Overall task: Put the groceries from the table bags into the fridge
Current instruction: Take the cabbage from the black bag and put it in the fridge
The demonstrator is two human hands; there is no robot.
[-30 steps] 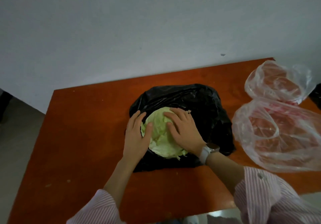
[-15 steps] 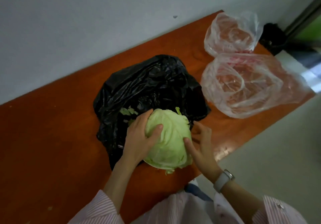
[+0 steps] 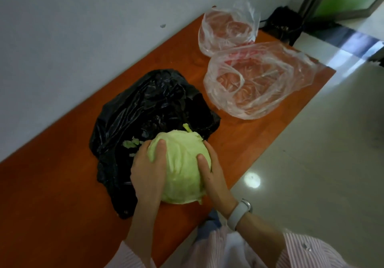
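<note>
**Cabbage held in both hands over the table's near edge**

Head view: a round pale green cabbage [image 3: 180, 170] is gripped from both sides. The left hand [image 3: 148, 172] curls round its left flank, thumb on top; the right hand [image 3: 214, 176], with a white wristband [image 3: 239, 213], clasps the right flank. The cabbage is in front of a crumpled black plastic bag [image 3: 149, 114] on the orange-brown wooden table [image 3: 52, 195]; leaf scraps [image 3: 132, 144] lie on that bag. Beyond it lie two clear crinkled plastic bags, one larger [image 3: 259, 82] and one smaller [image 3: 226, 28].
</note>
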